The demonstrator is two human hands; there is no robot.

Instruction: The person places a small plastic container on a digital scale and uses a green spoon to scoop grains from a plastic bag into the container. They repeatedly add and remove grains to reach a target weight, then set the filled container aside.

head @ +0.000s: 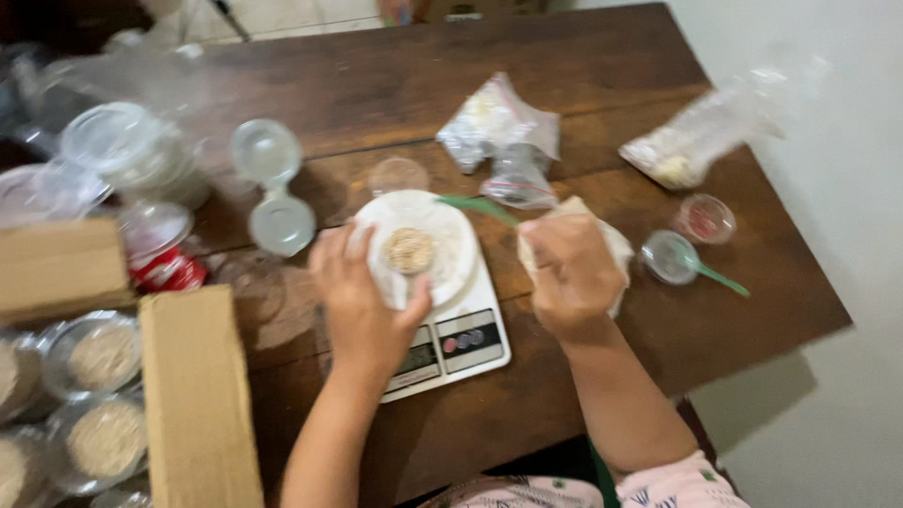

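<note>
Fingers of my left hand spread, resting on rim of white dish at frame centre, on kitchen scale. Right hand closed round pale bag, green scoop poking out. Risk: press on rim tips dish, spills grain. Table crowded left; cardboard box near elbow; open room lower centre, edge close at right.

There is only one view, from a camera on the person's head. It looks steeply down and forward over the wooden table, quite near. Both forearms enter from the bottom edge, and the picture is a little blurred.
</note>
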